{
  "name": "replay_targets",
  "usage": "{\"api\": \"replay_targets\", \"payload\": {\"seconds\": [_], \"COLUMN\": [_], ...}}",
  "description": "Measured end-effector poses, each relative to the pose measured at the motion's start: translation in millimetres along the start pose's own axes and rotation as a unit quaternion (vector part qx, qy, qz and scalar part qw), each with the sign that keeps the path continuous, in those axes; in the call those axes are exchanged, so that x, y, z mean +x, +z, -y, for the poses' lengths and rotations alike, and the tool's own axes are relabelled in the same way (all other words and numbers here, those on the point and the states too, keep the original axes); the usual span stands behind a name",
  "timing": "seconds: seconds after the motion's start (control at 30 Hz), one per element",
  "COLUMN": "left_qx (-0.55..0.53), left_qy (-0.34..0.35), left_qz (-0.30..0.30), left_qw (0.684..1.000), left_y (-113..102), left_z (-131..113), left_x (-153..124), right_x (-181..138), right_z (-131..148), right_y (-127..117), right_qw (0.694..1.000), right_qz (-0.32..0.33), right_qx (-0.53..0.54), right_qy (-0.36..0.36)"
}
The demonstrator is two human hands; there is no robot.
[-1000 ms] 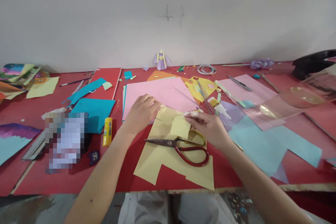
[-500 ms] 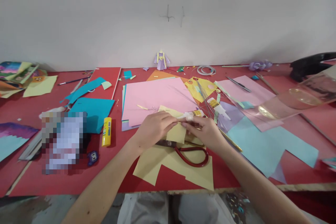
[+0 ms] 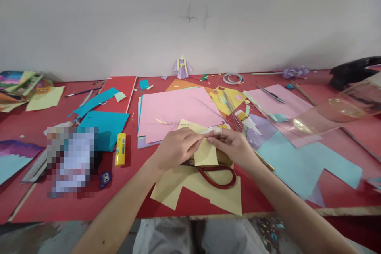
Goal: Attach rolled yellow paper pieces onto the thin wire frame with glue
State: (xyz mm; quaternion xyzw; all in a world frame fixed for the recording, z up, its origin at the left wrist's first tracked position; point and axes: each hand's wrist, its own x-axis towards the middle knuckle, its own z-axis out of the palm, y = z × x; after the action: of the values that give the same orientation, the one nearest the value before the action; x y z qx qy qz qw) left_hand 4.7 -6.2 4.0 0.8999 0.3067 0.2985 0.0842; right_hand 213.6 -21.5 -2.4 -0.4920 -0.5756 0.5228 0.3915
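Note:
Both of my hands pinch the top edge of a small yellow piece of paper (image 3: 206, 154), which hangs down between them. My left hand (image 3: 177, 147) is closed on its left end. My right hand (image 3: 230, 145) is closed on the right end, with a white wrap on one finger. Under the paper lie scissors with dark red handles (image 3: 218, 184), their blades partly covered. Larger yellow paper offcuts (image 3: 169, 190) lie beneath the scissors. A white glue tube (image 3: 223, 126) shows just behind my fingers, partly hidden.
Pink sheets (image 3: 175, 107) are stacked behind my hands. A yellow glue stick (image 3: 120, 149) lies to the left. Light blue paper (image 3: 297, 162) and a second glue tube (image 3: 247, 122) are on the right. A small paper dress figure (image 3: 182, 67) stands by the wall. A clear bottle (image 3: 330, 115) lies far right.
The small yellow paper has shifted slightly to the right and hangs flatter, covering more of the scissors' pivot. Both hands have stayed nearly in place.

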Motion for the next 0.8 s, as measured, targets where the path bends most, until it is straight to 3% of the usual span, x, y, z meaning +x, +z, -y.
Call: {"api": "replay_targets", "payload": {"seconds": [0.17, 0.6, 0.8], "left_qx": [0.056, -0.066, 0.028], "left_qy": [0.055, -0.035, 0.026], "left_qz": [0.005, -0.013, -0.024], "left_qw": [0.997, 0.997, 0.999], "left_y": [-2.5, 0.7, 0.1], "left_z": [0.2, -3.5, -3.3], "left_x": [0.1, 1.1, 0.4], "right_x": [0.1, -0.4, -1.4], "right_z": [3.6, 6.2, 8.7], "right_y": [2.2, 1.8, 2.6], "right_qw": [0.998, 1.0, 1.0], "right_qz": [0.006, 0.001, 0.003], "right_qx": [0.052, 0.024, 0.023], "right_qy": [0.027, 0.01, 0.012]}}
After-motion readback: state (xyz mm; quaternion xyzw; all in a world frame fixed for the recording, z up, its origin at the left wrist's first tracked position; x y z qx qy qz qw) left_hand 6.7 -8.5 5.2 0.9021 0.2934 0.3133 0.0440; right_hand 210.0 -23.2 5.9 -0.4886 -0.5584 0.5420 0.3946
